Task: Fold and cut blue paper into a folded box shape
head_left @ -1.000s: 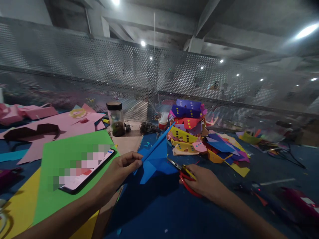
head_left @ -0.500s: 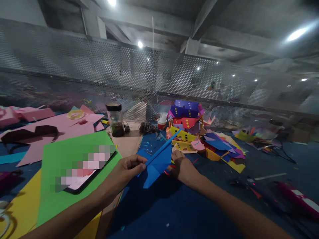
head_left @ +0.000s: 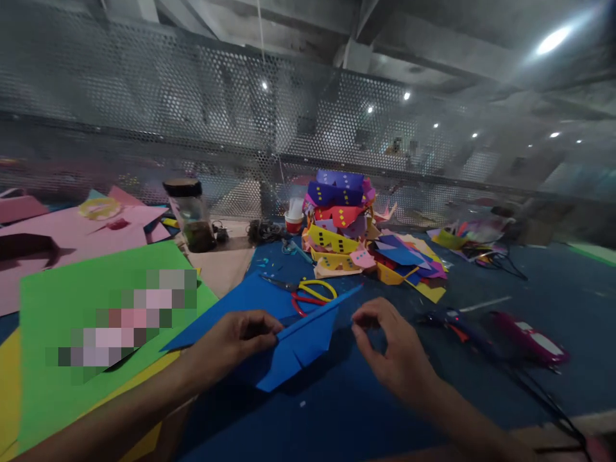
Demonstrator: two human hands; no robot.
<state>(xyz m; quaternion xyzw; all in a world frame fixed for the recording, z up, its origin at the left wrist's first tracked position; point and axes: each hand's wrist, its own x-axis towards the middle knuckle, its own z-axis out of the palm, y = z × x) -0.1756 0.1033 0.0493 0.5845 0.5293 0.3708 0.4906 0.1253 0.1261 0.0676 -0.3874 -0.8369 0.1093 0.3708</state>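
The blue paper is already folded into a pointed, dart-like shape. The left hand holds it just above the counter, fingers pinched on its crease. The right hand hovers empty beside the tip, fingers loosely apart. The scissors lie unused behind, and no cut shows, though blur may hide one.

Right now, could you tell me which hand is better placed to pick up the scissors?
Probably the right hand: it is open and empty, near the scissors, while the left hand pinches the folded blue paper.
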